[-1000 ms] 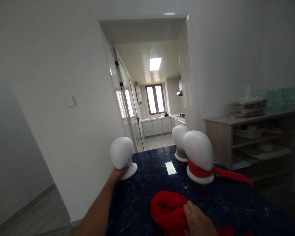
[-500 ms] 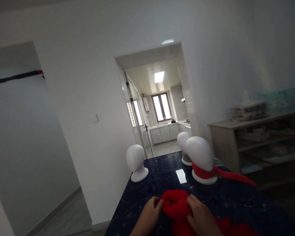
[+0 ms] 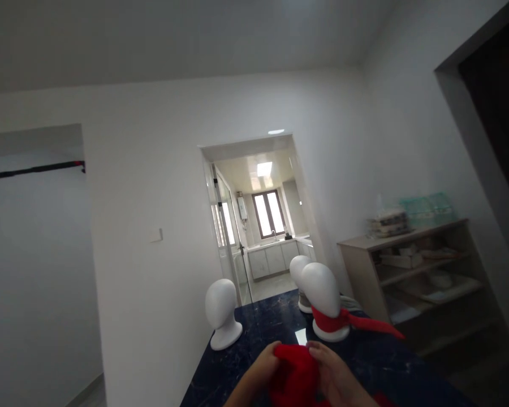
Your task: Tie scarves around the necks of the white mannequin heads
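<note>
At the near end of the dark blue table [image 3: 263, 319], a bunched red scarf [image 3: 294, 373] is between my hands. My left hand [image 3: 263, 363] grips its left side, fingers closed at the upper edge. On the other side, my right hand [image 3: 331, 367] pinches the scarf's upper right edge. The scarf's lower part is cut off by the frame's bottom. Beyond, a bare white mannequin head [image 3: 223, 311] stands at the table's left edge. Another mannequin head [image 3: 321, 291], at the right, wears a red scarf [image 3: 331, 322] round its neck, its tail stretching right.
A third mannequin head [image 3: 299, 270] stands behind the scarfed one, with something grey round its neck. A wooden shelf unit [image 3: 360, 244] is along the right wall, holding a basket-like object [image 3: 390, 221] and teal boxes [image 3: 428, 208]. A doorway ahead opens on a kitchen.
My view has tilted up and turned right, so the heads sit lower and further left. Both hands have raised the bunched scarf toward me, and its looped opening is now tipped.
</note>
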`<act>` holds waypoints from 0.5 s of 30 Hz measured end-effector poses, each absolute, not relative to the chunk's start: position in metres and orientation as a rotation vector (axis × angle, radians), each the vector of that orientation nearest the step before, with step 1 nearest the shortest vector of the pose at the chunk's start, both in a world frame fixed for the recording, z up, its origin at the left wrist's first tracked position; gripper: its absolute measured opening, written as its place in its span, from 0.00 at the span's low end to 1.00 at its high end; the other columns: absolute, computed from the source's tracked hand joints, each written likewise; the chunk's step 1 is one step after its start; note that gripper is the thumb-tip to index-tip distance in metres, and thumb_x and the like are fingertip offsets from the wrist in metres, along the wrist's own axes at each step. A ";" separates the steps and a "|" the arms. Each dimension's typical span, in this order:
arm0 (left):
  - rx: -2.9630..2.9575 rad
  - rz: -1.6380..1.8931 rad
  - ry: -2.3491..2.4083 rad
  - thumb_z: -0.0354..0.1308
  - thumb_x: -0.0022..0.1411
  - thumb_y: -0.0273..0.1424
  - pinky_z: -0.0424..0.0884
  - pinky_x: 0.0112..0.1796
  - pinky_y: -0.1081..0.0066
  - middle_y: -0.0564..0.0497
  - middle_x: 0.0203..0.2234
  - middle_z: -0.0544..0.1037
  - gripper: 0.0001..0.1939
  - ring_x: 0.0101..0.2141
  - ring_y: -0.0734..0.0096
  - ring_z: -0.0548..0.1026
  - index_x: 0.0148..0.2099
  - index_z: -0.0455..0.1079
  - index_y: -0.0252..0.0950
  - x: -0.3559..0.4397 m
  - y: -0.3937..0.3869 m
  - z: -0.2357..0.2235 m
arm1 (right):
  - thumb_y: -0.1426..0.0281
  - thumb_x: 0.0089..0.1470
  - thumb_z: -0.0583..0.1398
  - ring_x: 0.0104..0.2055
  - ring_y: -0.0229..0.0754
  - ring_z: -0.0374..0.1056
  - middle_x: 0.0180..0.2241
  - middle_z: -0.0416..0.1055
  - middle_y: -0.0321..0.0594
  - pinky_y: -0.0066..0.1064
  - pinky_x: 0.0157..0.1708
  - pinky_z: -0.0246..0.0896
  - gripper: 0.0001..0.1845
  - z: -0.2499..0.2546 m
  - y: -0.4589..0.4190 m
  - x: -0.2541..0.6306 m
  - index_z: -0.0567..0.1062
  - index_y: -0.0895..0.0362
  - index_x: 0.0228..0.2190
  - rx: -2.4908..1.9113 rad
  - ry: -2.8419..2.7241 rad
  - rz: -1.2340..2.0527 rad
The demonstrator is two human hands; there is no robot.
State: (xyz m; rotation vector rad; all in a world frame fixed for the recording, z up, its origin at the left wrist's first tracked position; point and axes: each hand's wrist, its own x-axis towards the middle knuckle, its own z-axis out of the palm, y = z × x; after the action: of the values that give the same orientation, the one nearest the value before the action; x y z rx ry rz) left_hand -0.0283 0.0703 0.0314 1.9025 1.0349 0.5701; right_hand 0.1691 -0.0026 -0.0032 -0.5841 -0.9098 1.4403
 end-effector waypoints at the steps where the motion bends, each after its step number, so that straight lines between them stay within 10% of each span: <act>1: 1.875 0.635 1.025 0.54 0.59 0.41 0.72 0.55 0.52 0.41 0.49 0.81 0.16 0.54 0.45 0.78 0.48 0.69 0.44 -0.027 0.069 0.041 | 0.52 0.43 0.69 0.44 0.52 0.79 0.39 0.81 0.43 0.42 0.46 0.71 0.31 0.004 -0.004 0.173 0.73 0.53 0.46 -0.594 -0.895 1.436; 8: 2.095 0.702 1.008 0.65 0.49 0.34 0.74 0.42 0.66 0.52 0.39 0.81 0.19 0.40 0.60 0.79 0.45 0.71 0.41 -0.038 0.050 0.146 | 0.76 0.32 0.72 0.38 0.44 0.79 0.38 0.83 0.41 0.32 0.42 0.71 0.25 0.055 -0.019 0.203 0.82 0.60 0.39 -0.628 -1.490 1.696; 15: 2.760 0.297 1.321 0.60 0.50 0.30 0.64 0.30 0.70 0.53 0.34 0.83 0.12 0.33 0.63 0.79 0.40 0.76 0.41 -0.050 0.019 0.187 | 0.71 0.47 0.67 0.33 0.39 0.77 0.32 0.81 0.39 0.30 0.40 0.70 0.18 0.098 -0.022 0.234 0.81 0.59 0.43 -0.487 -1.267 1.524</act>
State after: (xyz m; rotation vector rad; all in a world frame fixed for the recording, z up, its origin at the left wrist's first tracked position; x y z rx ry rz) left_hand -0.0500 0.0190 0.1873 2.7602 1.3209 0.2972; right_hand 0.2337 -0.0221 0.0984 -0.4869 -1.2672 1.5239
